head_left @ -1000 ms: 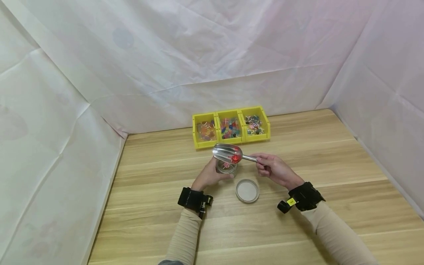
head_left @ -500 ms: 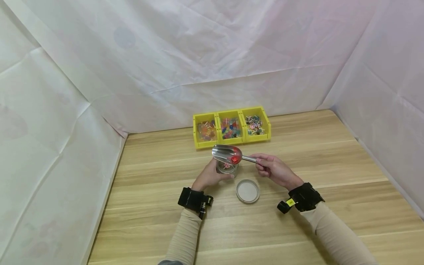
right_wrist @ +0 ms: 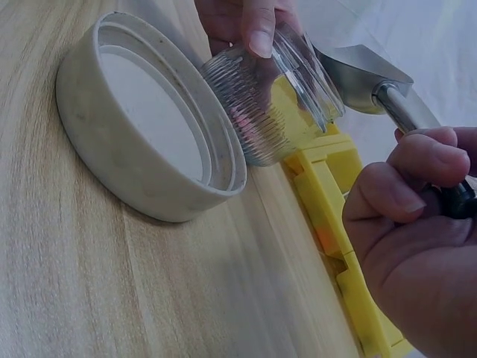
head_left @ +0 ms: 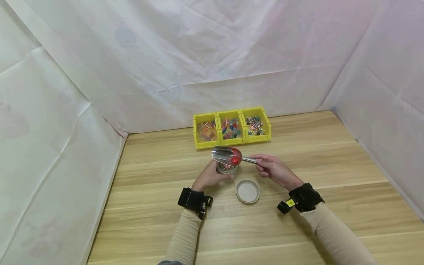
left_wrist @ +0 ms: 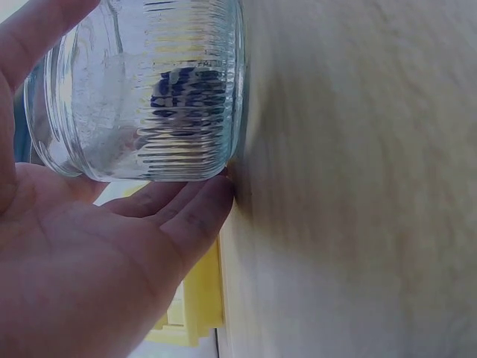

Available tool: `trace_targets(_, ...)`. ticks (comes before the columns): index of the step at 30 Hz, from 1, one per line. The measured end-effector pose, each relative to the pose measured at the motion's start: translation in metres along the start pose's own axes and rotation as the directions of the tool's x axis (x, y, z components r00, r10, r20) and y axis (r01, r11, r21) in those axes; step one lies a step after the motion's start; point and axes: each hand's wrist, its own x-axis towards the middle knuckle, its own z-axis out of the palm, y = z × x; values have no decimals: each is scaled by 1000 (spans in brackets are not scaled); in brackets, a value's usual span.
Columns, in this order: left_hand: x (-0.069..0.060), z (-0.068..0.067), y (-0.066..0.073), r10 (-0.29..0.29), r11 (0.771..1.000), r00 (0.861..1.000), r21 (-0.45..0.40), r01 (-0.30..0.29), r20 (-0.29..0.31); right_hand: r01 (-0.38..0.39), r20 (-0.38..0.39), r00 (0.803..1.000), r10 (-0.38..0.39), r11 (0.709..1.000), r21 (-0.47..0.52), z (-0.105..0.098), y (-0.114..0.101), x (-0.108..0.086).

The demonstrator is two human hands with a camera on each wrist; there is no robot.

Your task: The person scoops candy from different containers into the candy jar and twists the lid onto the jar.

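L grip [head_left: 211, 174] cupped; R grip [head_left: 275, 170] curled

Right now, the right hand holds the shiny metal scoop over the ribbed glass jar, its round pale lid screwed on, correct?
The lid isn't screwed on: the right wrist view shows it lying on the wooden table beside the jar. The rest holds.

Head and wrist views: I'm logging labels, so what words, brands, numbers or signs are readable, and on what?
No text can be read.
Yellow tag by the right wrist strap: marks too small to read.
Left wrist device: pale marks, too small.
Glass jar, lid, scoop: none visible.
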Motion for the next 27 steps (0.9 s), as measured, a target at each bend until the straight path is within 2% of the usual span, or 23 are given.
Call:
trace_targets(7,-1,0,1,-26,999,1000,30,26,-9,-4,-13,1000,4,1000,-7,0,0,0)
trace_targets(17,-1,0,2,-31,999,999,34,32,-12,-2,-11,1000,1,1000,-26,0,0,-1)
trace_targets(27,-3,0,2,-39,998,999,43,40,-19,-13,-36,999,9,994,-106,2,-2,-1)
